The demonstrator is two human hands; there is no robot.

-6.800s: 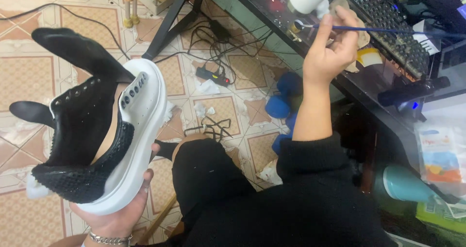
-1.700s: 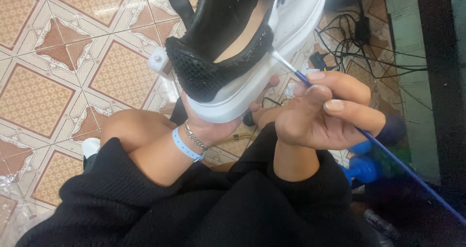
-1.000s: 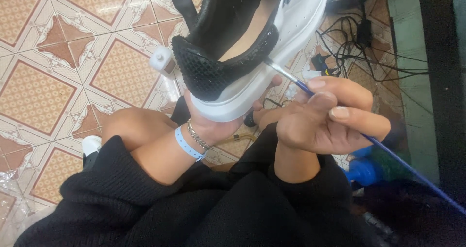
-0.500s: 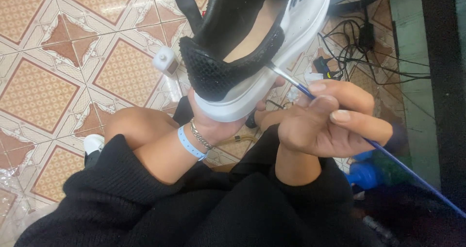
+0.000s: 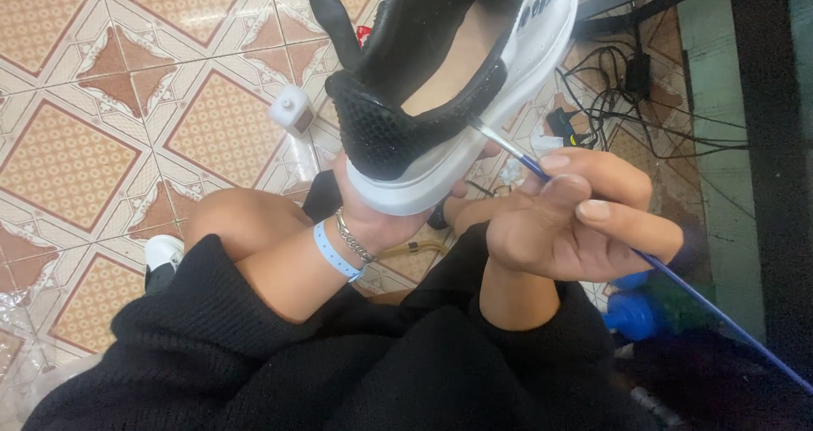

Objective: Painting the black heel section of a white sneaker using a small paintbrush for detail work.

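Patterned floor tiles (image 5: 169, 118) spread below, cables (image 5: 652, 101) tangled at the right. Her left hand (image 5: 381, 219) cups the white sole of a black sneaker (image 5: 440, 84) from beneath; the right hand (image 5: 576, 223) pinches a blue paintbrush (image 5: 593, 219), bristles touching the sneaker's side.

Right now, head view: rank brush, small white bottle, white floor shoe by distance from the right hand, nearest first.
1. Brush: held in the right hand.
2. Bottle: on the tiles, upper left of the hand.
3. Floor shoe: far left, beside the knee.
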